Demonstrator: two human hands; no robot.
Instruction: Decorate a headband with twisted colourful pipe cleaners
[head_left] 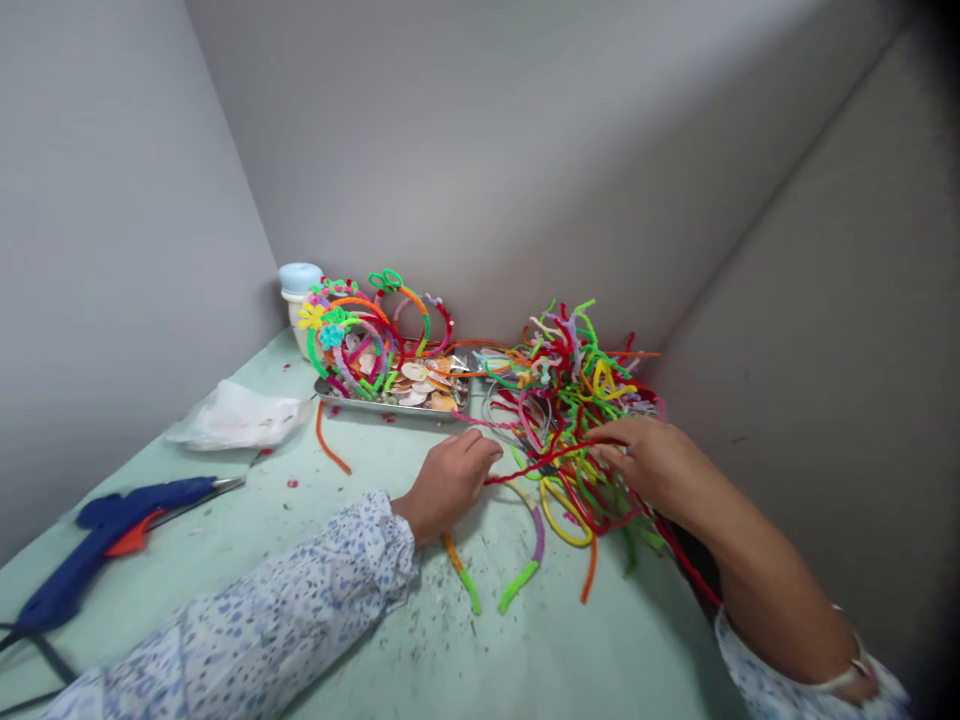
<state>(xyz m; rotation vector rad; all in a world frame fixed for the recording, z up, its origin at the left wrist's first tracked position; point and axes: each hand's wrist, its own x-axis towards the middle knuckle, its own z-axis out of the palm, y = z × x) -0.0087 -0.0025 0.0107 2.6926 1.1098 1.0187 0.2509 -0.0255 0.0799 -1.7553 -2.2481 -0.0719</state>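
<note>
A red pipe cleaner (536, 466) stretches between my two hands above the table. My left hand (450, 482) is closed, with its fingers pinched round the left end. The fingers of my right hand (649, 458) pinch the other end, in front of a tangled heap of colourful pipe cleaners (577, 375). Below my left hand lies a headband (538, 535) wrapped in orange, green, purple and cream; the hand hides part of its curve. Yellow loops (559, 515) and an orange strand (589, 570) stick out of the heap near my right hand.
A metal tray (390, 408) holds flat pieces, with several decorated headbands (360, 330) on it. Behind stands a white bottle with a blue lid (300, 275). A plastic bag (240, 415) and a blue glue gun (112, 535) lie left. Grey panels (465, 150) enclose the table.
</note>
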